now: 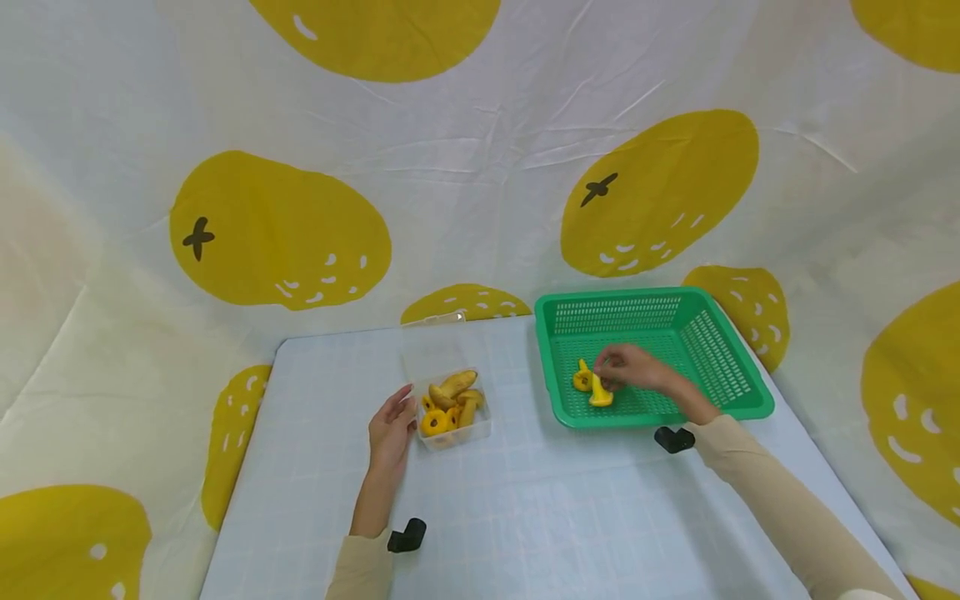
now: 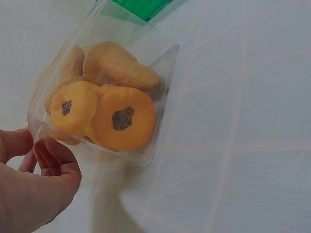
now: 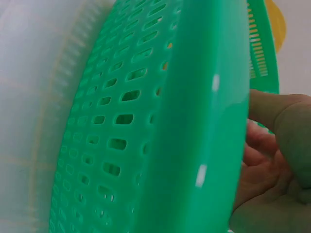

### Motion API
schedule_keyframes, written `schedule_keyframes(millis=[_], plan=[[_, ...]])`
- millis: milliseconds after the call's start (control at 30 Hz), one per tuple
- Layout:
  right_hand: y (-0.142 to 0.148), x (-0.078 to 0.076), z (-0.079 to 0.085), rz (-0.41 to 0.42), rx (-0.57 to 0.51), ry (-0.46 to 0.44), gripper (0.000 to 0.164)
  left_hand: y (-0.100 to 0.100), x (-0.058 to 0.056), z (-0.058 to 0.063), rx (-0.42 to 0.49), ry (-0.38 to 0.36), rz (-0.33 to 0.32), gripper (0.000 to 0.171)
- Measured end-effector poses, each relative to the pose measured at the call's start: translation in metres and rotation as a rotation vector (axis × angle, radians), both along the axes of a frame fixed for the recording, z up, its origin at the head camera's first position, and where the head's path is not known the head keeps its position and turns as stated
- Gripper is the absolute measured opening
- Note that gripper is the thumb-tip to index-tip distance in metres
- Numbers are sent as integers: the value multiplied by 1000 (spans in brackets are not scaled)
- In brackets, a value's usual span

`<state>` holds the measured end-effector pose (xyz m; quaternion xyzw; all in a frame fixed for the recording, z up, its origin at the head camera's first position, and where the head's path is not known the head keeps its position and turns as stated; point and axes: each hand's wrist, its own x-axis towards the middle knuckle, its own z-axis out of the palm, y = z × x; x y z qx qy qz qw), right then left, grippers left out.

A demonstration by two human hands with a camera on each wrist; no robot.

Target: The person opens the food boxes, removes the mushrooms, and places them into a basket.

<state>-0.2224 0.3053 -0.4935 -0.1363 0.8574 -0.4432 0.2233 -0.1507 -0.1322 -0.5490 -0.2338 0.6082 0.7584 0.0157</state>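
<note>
On the left of the table stands a clear plastic box (image 1: 482, 430) with its lid (image 1: 423, 350) raised at the back. Several yellow and brownish mushrooms (image 1: 453, 385) fill it; in the left wrist view, round orange ones (image 2: 124, 119) show dark centres through the wall. My left hand (image 1: 390, 429) holds the box's left side between thumb and fingers. Over the green basket (image 1: 637, 420), my right hand (image 1: 630, 367) pinches a yellow mushroom (image 1: 600, 395) by its stem, flared cap downward. Another yellow mushroom (image 1: 582, 380) lies beside it in the basket. The basket's wall partly hides my right hand (image 3: 277, 160) in the right wrist view.
A pale checked cloth (image 1: 525, 517) covers the table. Behind and around it hangs a white curtain (image 1: 480, 200) with large yellow fruit prints. Black wrist mounts (image 1: 407, 535) sit at both sleeves. The basket stands near the table's back right edge.
</note>
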Motion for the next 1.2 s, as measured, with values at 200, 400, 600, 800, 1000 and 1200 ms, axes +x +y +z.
schedule_keyframes(millis=[200,400,600,800,1000,1200], plan=[[-8,-4,-2,65,106,13,18,0,0,-1,8,6,-1,41],[-13,-5,-2,104,154,12,16,1,1,-3,15,48,8,40],[-16,-4,-2,88,153,-10,19,1,1,-3,14,67,16,38],[-16,-3,1,100,168,109,23,0,0,-3,3,61,11,37],[-19,-1,8,91,155,250,19,0,1,-1,-14,44,2,38],[-30,2,16,69,113,296,18,-1,0,-1,-23,37,-6,38]])
